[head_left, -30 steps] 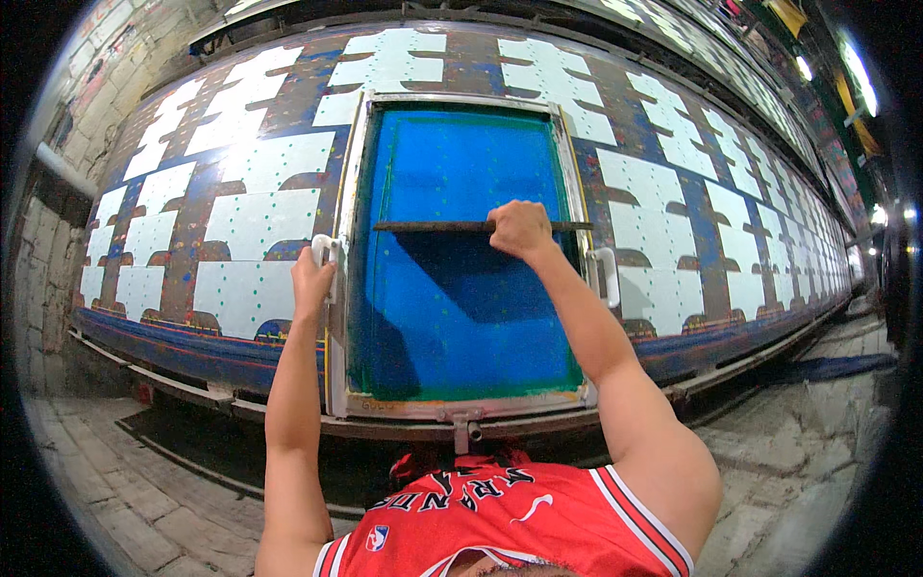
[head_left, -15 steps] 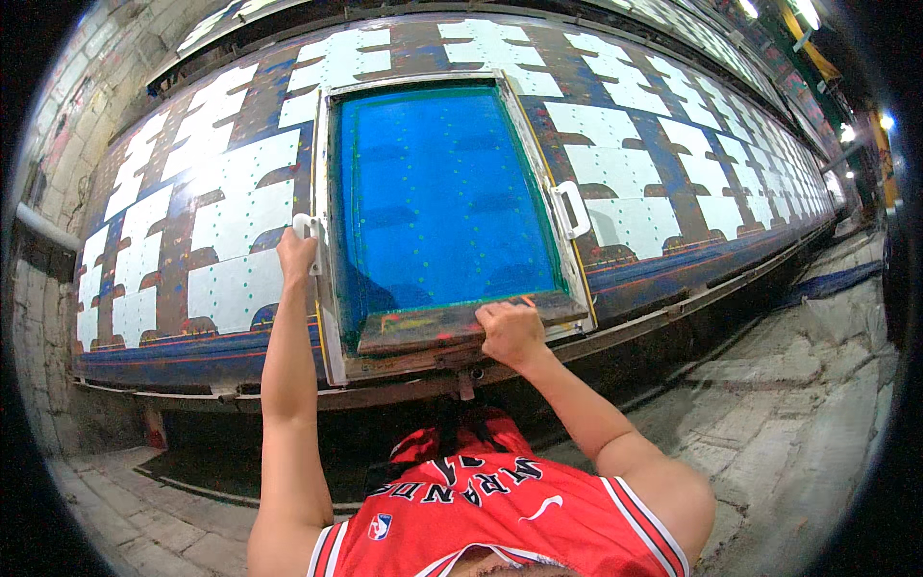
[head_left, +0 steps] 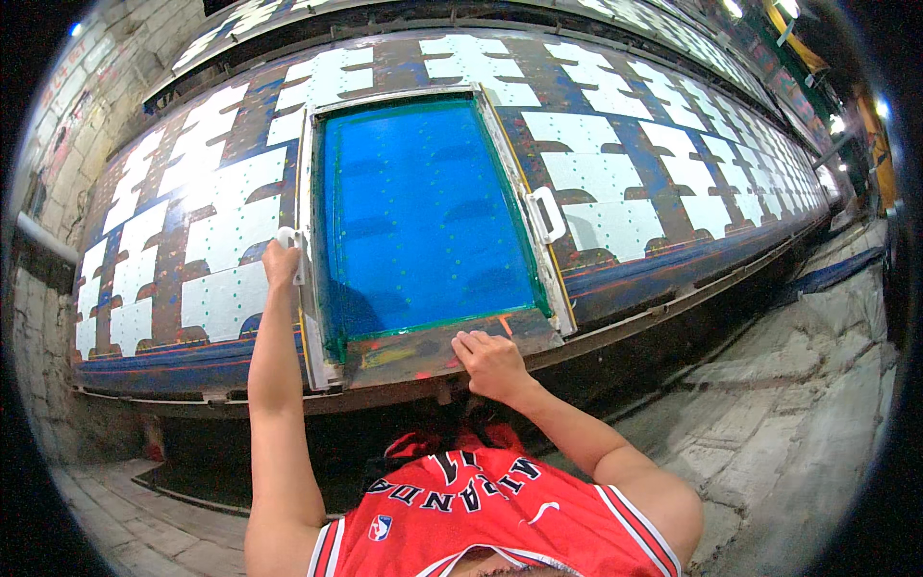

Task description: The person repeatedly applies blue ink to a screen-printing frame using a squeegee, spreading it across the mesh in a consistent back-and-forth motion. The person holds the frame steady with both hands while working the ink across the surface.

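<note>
A screen-printing frame with blue mesh (head_left: 423, 212) lies on the sloped printing table, its pale side rails edged in green. My left hand (head_left: 280, 263) is closed around the white handle (head_left: 299, 258) on the frame's left rail. Along the near end of the mesh lies a wide squeegee (head_left: 413, 356) with a worn, paint-stained wooden grip. My right hand (head_left: 492, 363) is closed over the near edge of that wood, right of its middle, fingers on top and thumb hidden. A second white handle (head_left: 547, 215) sits on the right rail, untouched.
White cut fabric pieces (head_left: 236, 223) with small green dots lie in rows on the table, left and right of the frame. A metal rail (head_left: 635, 320) runs along the table's near edge. Behind stands another table with pieces (head_left: 663, 24). A stone-slab floor (head_left: 731, 423) lies at right.
The squeegee has come nearer to me and now covers the frame's near end, with my right hand on it. My left hand stays on its handle. The whole view has shifted slightly.
</note>
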